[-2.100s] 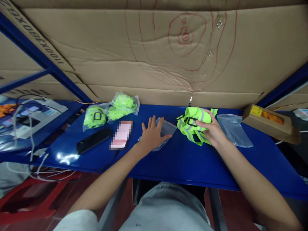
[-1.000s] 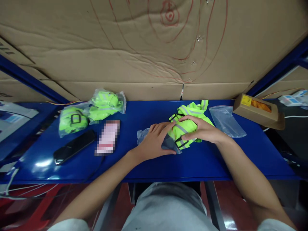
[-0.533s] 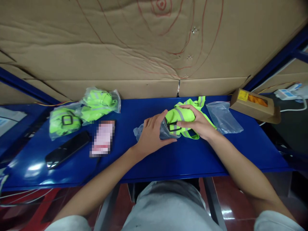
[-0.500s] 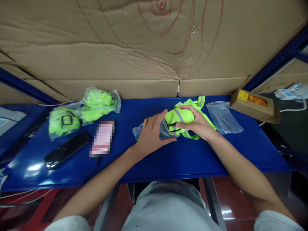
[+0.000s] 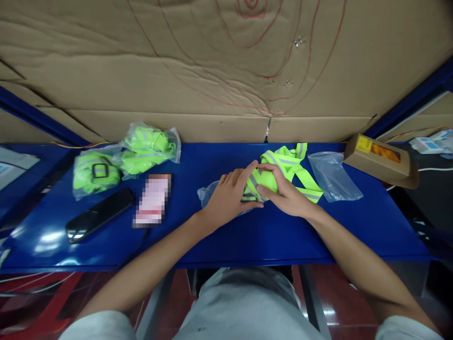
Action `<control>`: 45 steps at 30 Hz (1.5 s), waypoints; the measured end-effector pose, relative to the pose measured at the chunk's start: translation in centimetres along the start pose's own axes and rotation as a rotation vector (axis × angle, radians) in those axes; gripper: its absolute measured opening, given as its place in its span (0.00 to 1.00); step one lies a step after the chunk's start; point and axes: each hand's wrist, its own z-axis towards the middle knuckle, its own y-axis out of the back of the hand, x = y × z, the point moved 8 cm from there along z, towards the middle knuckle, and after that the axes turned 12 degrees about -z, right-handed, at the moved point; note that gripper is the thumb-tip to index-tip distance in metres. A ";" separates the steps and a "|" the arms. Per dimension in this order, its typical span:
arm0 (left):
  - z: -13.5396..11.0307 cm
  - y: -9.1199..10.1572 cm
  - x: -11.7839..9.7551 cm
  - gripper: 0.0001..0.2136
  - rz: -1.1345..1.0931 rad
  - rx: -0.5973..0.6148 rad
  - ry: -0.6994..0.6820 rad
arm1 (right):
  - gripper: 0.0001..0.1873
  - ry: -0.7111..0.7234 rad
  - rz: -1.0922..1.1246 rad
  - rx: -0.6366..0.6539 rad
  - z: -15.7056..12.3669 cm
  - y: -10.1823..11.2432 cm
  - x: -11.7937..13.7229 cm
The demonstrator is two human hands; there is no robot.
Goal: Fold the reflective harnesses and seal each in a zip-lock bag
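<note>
A clear plastic bag [image 5: 208,191] is wrapped by my left hand [image 5: 228,196], its closed end poking out to the left. Inside the bag's mouth sits part of a rolled neon-yellow reflective strap [image 5: 265,182] with grey stripes. My right hand [image 5: 285,191] grips the roll's right side, thumb in front and fingers over the top. Both hands' fingertips nearly meet above the roll. Loose lengths of reflective strap [image 5: 309,184] lie on the table behind and right of my right hand. How deep the roll sits is hidden by my left hand.
Two bagged neon bundles [image 5: 95,172] [image 5: 146,146] lie at the back left. Near them are a black case [image 5: 101,215] and a phone [image 5: 152,200]. A flat plastic bag [image 5: 334,177] and a cardboard box [image 5: 377,156] lie right on the blue table [image 5: 283,241]. Cardboard [image 5: 198,89] stands behind.
The roll has gone further into the bag, moving left with my right hand, which is now closer to my left. A black piece seen on it earlier no longer shows.
</note>
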 end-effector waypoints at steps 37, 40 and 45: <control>4.5 0.7 -3.0 0.40 -0.404 0.004 0.123 | 0.22 -0.051 0.367 0.228 0.2 -1.2 0.4; 4.2 0.9 -3.6 0.50 -0.621 0.153 0.059 | 0.25 -0.004 0.352 0.326 0.0 -1.6 0.6; 2.8 1.2 0.4 0.55 -0.954 0.230 0.324 | 0.24 0.054 0.292 0.212 -0.1 -1.5 1.6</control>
